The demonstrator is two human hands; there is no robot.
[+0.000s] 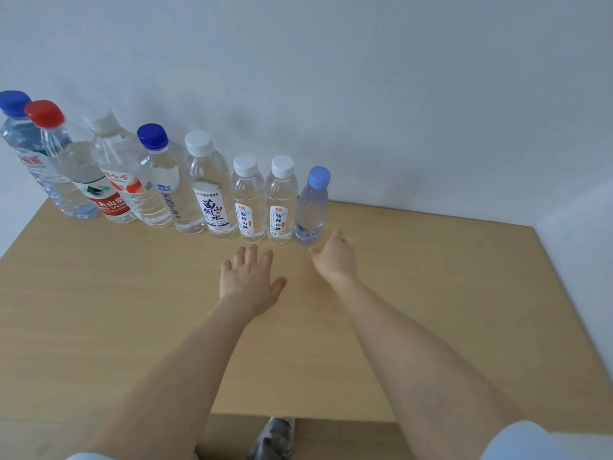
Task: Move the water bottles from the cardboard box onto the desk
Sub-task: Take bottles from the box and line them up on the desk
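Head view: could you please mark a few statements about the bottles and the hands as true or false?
1. Eight bottles stand upright on the desk. True.
2. The right hand grips the light-blue-capped bottle. False: it is open beside that bottle's base and grips nothing.
3. The left hand is open with its fingers spread. True.
4. The red-capped bottle ends the row on the right. False: it stands second from the left.

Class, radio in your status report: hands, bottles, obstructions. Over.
Left hand open over desk. Right hand open beside light-blue-capped bottle, no grip. Eight water bottles upright in row on desk. Nothing between hands and bottles.
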